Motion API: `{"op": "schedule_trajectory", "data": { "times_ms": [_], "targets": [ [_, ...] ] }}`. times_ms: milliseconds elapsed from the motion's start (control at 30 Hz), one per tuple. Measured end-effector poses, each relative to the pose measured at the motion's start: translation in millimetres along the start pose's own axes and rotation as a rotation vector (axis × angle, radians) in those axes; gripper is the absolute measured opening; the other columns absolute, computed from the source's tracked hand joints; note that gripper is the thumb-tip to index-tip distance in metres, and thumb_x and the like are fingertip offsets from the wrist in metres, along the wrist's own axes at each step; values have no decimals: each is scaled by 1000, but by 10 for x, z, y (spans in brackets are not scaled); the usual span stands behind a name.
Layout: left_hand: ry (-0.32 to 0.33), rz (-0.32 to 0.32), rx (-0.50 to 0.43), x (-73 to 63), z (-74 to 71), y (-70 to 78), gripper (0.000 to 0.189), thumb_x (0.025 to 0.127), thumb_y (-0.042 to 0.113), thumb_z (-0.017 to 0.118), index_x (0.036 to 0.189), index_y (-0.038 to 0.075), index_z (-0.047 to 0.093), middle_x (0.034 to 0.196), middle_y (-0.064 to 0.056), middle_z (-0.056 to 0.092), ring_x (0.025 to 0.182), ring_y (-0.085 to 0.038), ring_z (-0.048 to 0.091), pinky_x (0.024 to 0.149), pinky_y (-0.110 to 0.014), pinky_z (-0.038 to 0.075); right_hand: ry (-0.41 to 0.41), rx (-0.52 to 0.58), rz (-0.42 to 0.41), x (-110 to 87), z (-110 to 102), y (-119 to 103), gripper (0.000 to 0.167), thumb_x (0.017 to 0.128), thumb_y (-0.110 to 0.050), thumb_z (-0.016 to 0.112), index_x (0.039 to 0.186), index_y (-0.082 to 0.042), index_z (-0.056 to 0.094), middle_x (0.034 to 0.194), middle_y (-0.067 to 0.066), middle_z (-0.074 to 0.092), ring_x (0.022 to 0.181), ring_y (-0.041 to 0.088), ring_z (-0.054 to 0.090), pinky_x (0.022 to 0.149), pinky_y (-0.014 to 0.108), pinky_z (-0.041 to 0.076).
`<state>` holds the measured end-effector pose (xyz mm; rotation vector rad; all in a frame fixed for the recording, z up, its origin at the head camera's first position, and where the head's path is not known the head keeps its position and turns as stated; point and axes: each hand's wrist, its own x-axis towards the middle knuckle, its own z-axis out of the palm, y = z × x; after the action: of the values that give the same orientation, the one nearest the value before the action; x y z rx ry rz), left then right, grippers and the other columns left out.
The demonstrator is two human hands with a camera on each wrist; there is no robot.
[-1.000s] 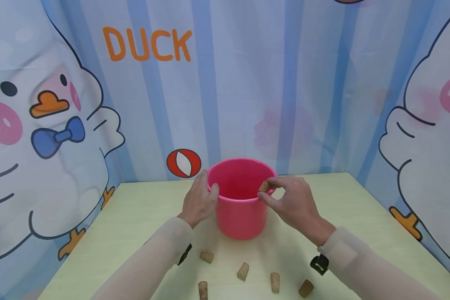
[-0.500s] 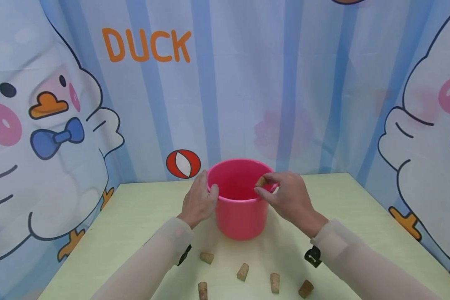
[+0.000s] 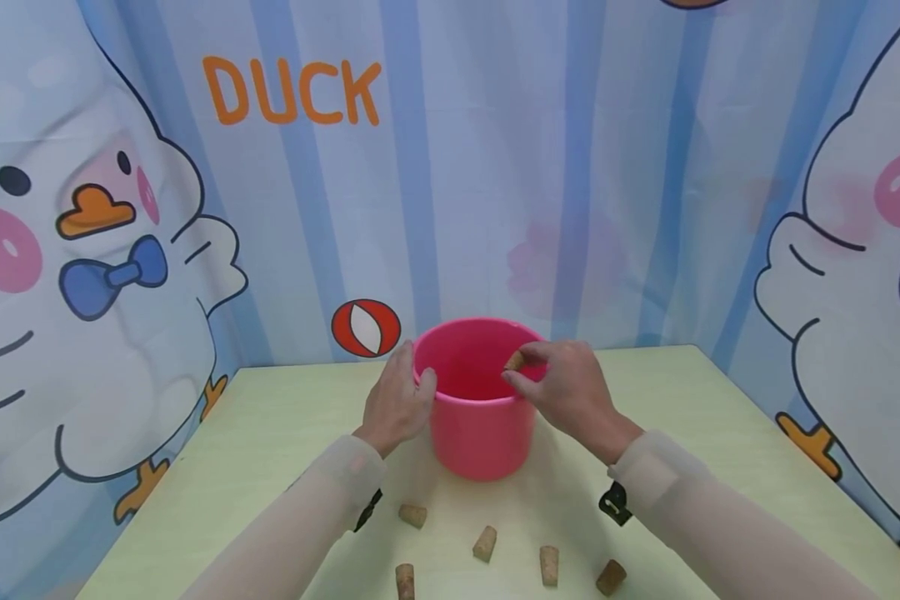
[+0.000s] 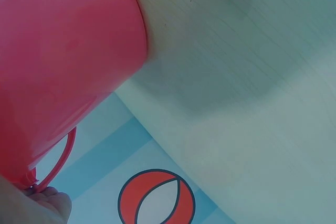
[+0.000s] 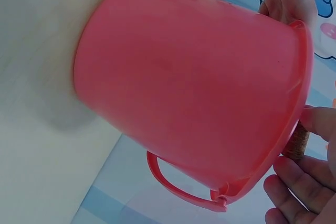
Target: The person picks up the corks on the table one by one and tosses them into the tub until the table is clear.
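Note:
A pink plastic bucket (image 3: pixel 482 446) stands upright on the pale table. My left hand (image 3: pixel 397 402) grips its rim at the left side, with the thumb near the front of the rim. Between thumb and fingers of my right hand (image 3: pixel 576 390) a cork (image 3: pixel 514 361) is pinched, above the right part of the bucket's opening. In the right wrist view the cork (image 5: pixel 296 142) shows just beyond the rim, partly hidden by it. The bucket's handle (image 5: pixel 181 192) hangs down along its outside. The bottom inside the bucket is hidden.
Several corks lie on the table in front of the bucket, among them one at the left (image 3: pixel 412 516), a middle cork (image 3: pixel 484 543) and a darker cork (image 3: pixel 611 577) at the right. A curtain (image 3: pixel 487 167) printed with ducks hangs behind the table.
My right hand has moved left with the cork, from the bucket's right rim farther in over the opening. The left hand keeps its place on the rim, and the loose corks lie as before.

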<state>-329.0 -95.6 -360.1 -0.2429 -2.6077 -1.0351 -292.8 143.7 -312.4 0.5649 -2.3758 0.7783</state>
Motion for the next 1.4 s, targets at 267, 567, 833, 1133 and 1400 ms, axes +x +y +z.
{"op": "schedule_trajectory", "data": {
  "times_ms": [267,567,833,1133,1400],
  "targets": [
    [-5,-6,6,0,1,-1,76,100,34,58,163,12,22,158,-6,38,137,-29,44,95,-48,57,-19,-26,-2,28,70,7,19,78,-20,90,91,-12,78,84,0,73,77,20,65,64,30,58],
    [4,3,18,17,9,-2,76,100,34,58,163,12,22,160,-7,37,139,-30,43,98,-50,55,-65,-16,27,80,97,2,16,81,-20,88,90,-11,79,81,-2,73,61,11,60,57,25,54],
    [7,-3,6,16,11,-15,77,100,34,58,163,12,21,160,-7,37,139,-30,43,96,-50,56,-136,-33,85,127,111,-3,16,82,-23,87,92,-12,79,81,-2,73,63,11,61,58,26,56],
    [7,-10,8,9,16,-18,77,99,33,59,163,12,21,160,-7,36,139,-30,43,96,-50,56,-188,-64,186,126,110,-21,60,79,-27,90,128,1,69,105,15,75,87,27,71,74,39,63],
    [8,-11,9,2,11,-8,78,99,33,59,163,12,21,159,-7,37,138,-31,44,95,-49,57,-152,-86,159,106,115,-9,57,81,-30,87,126,0,71,102,15,75,76,23,70,69,36,62]
  ]
}}
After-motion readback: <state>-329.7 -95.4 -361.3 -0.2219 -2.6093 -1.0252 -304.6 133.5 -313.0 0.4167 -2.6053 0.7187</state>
